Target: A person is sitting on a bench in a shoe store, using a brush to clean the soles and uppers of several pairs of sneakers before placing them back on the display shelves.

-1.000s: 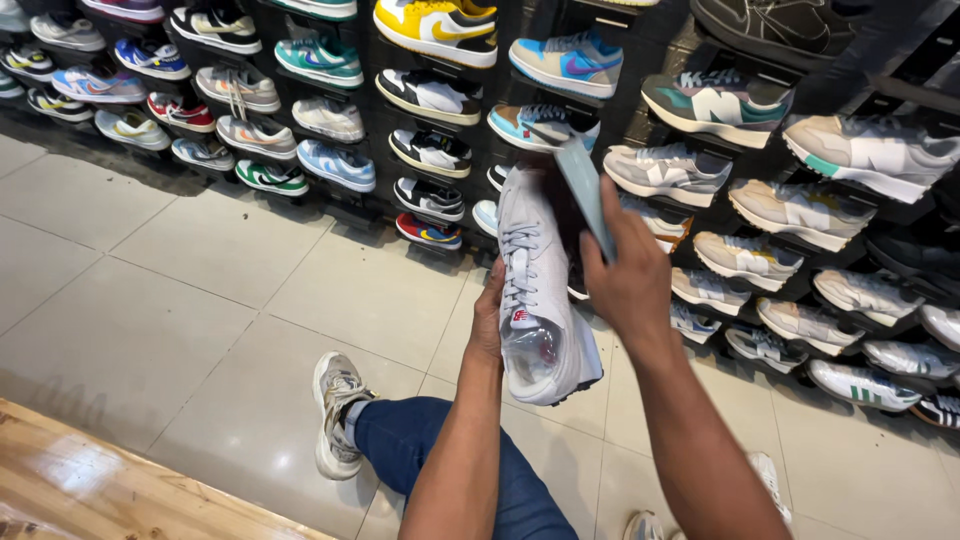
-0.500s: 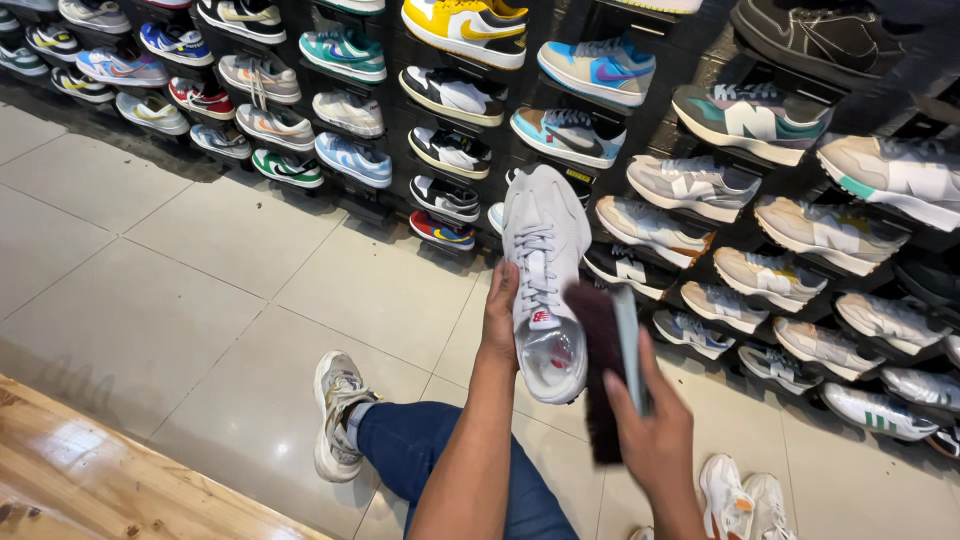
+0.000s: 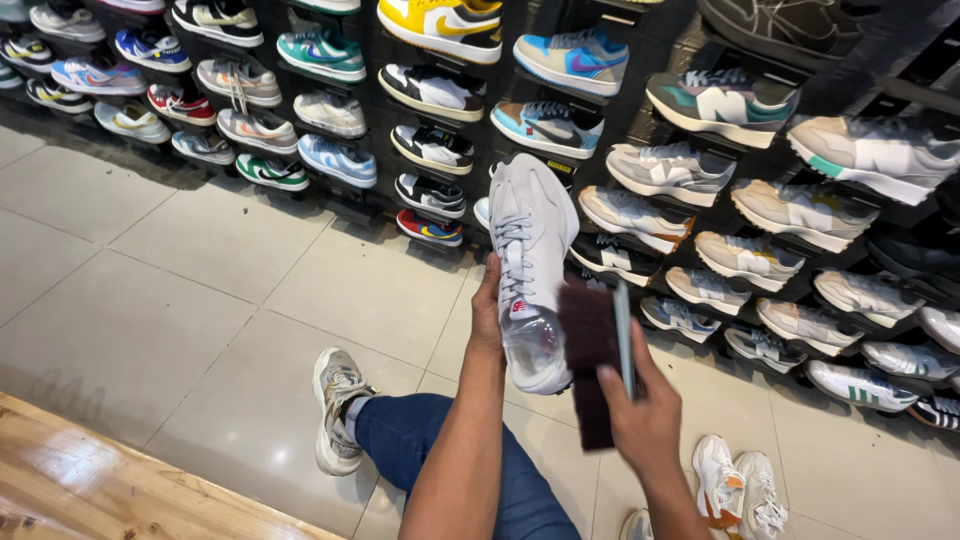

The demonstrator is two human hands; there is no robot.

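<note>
My left hand (image 3: 488, 310) grips a pale grey sneaker (image 3: 530, 250) from its left side and holds it up, heel end nearest me, with clear plastic stuffing in its opening. My right hand (image 3: 640, 410) holds a dark brown brush with a light blue back (image 3: 600, 350) against the sneaker's right side near the heel. My leg in blue jeans (image 3: 420, 450) and a worn grey shoe (image 3: 335, 405) rest on the tiled floor below.
A dark wall rack (image 3: 700, 60) filled with several rows of sneakers spans the back. A pair of white and orange shoes (image 3: 735, 485) lies on the floor at the right. A wooden bench edge (image 3: 110, 490) runs along the lower left. Beige floor tiles (image 3: 170, 290).
My right hand has brought the brush down from the sneaker's toe end to beside its heel. The sneaker has stayed in my left hand, now held slightly lower.
</note>
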